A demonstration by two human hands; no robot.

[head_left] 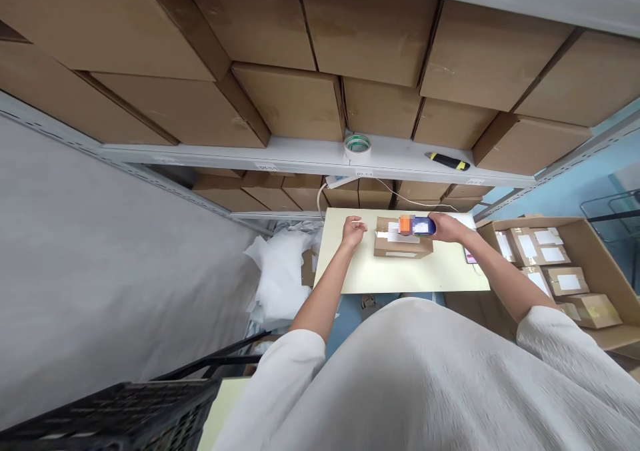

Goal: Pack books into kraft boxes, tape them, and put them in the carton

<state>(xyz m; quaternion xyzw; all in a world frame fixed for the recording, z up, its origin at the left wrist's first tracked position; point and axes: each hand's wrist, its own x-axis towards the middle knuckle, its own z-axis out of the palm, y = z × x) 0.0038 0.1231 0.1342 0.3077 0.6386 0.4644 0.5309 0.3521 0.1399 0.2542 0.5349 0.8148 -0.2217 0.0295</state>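
On the left, the bare left hand (pixel 354 231) is hovering above the pale yellow bench (pixel 360 271), its fingers loosely curled and gripping nothing. Near the middle of this bench, a brown cardboard box (pixel 421 247) is lying closed and bearing white labels (pixel 400 254), so closing and labelling are looking mostly done, while an orange-and-blue handheld tool (pixel 416 225) is covering part of its top, gripped by the fingers of the right hand (pixel 447 227). On the right, a large open brown carton (pixel 596 251) is holding several smaller labelled boxes (pixel 567 281).

Near-left of pale table (pixel 370 276): black crate (pixel 125 417), cut by bottom edge; over table: orange-blue device (pixel 419 225), markings blurred; right hand (pixel 447 227) partly hidden
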